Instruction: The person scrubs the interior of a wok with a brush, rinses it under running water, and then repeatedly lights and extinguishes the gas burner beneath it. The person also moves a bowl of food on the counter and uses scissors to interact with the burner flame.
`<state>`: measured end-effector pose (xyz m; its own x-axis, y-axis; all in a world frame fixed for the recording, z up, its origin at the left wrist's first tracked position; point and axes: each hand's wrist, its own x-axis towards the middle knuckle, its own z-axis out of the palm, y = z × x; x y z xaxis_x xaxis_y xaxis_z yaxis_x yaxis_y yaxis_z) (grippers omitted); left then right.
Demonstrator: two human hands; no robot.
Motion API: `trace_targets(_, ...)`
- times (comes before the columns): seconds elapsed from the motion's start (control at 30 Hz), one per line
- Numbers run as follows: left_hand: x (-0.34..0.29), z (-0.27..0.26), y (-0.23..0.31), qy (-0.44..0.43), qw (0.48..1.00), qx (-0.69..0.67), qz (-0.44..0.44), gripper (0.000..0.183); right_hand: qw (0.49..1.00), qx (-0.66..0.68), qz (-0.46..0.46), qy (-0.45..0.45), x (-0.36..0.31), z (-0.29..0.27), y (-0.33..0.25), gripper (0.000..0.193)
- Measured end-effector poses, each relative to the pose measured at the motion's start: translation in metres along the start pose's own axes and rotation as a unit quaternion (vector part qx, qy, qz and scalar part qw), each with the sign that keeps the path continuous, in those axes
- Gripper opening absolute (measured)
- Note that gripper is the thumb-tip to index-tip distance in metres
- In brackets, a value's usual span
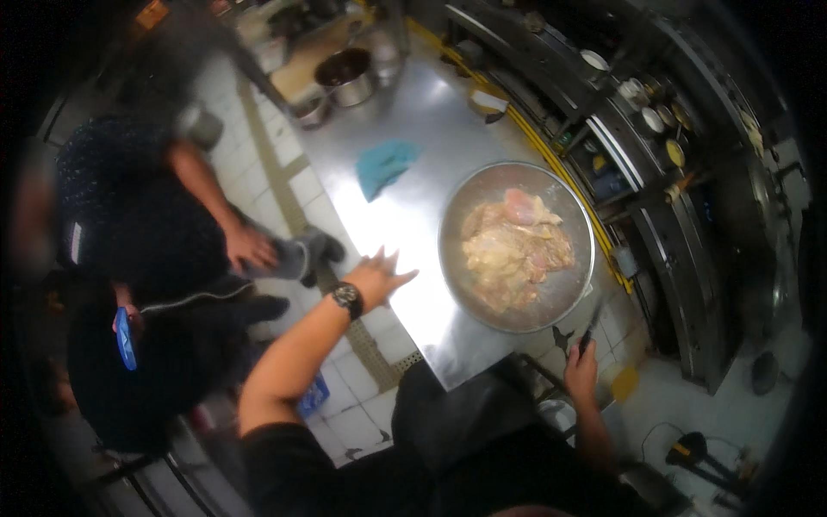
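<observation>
Steel table (422, 112), wide metal bowl (560, 300) at its near end, raw meat pieces (512, 250) inside.
Meat looks soft, slippery; loaded bowl probably heavy, best by opposite rims. Left hand (376, 283) spread at table edge, contact unclear. Right hand (581, 372), just off the bowl, wraps the dark handle of a knife-like tool (590, 333): likely light, stiff, safest there.

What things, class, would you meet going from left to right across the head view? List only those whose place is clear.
Blue object → a co-worker's hand → the person's left hand → raw meat → black-handled tool in the right hand.
</observation>
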<state>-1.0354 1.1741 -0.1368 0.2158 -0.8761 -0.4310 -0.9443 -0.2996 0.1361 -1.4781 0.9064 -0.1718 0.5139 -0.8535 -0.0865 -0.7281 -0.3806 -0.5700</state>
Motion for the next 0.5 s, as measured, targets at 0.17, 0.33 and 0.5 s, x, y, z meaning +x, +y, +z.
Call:
trace_targets(0.17,-0.006,-0.007,0.017,0.006,0.994,-0.055,-0.098,0.064,0.994,-0.017,-0.04,-0.104,0.065,-0.035,0.003,0.019)
trace_targets(0.33,-0.029,0.029,0.075,0.201,0.943,-0.091,-0.251,0.052,0.962,-0.061,-0.012,-0.267,0.153,-0.066,0.025,0.027)
trace_targets(0.5,-0.089,0.023,0.187,0.439,0.736,-0.141,-0.495,0.053,0.97,0.035,0.001,-0.239,0.243,-0.081,0.09,0.031)
